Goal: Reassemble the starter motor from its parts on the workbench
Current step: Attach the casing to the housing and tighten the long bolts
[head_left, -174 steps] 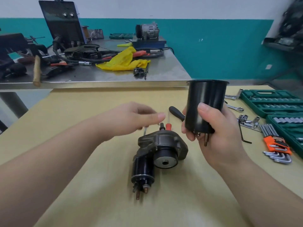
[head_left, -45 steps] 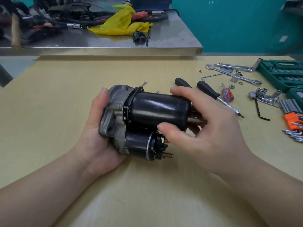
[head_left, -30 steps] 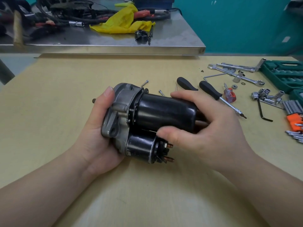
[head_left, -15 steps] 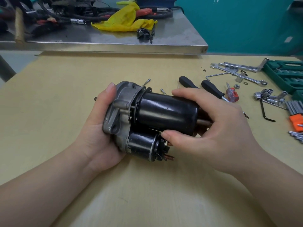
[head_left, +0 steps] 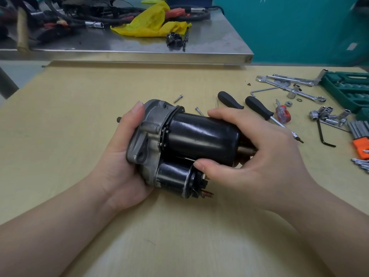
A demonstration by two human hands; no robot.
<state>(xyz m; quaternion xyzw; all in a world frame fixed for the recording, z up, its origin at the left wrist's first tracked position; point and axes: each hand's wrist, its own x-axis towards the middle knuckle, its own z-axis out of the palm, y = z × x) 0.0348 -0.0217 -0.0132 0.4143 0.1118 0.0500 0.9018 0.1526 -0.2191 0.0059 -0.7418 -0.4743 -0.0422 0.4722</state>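
Observation:
The starter motor lies on its side at the middle of the wooden bench. My left hand (head_left: pixel 123 156) cups its grey cast nose housing (head_left: pixel 148 134) from the left. The black cylindrical motor case (head_left: pixel 201 138) sits against that housing, and my right hand (head_left: pixel 257 154) wraps its right end, thumb below and fingers over the top. A shaft end shows between my right fingers. The smaller black solenoid (head_left: pixel 173 177) hangs below, copper terminals pointing right. Two loose screws (head_left: pixel 178 98) (head_left: pixel 198 110) lie just behind the motor.
Two black-handled screwdrivers (head_left: pixel 259 108) and a small red one (head_left: pixel 283 116) lie right of the motor. Wrenches (head_left: pixel 289 87), sockets (head_left: pixel 327 116), hex keys and green tool cases (head_left: pixel 349 86) crowd the right edge. A steel table (head_left: pixel 139 51) with cables and a yellow rag stands behind.
Since the earliest frame the black case has gone from my raised right hand onto the housing, and the motor now lies sideways in both hands. Over the last second it barely shifts.

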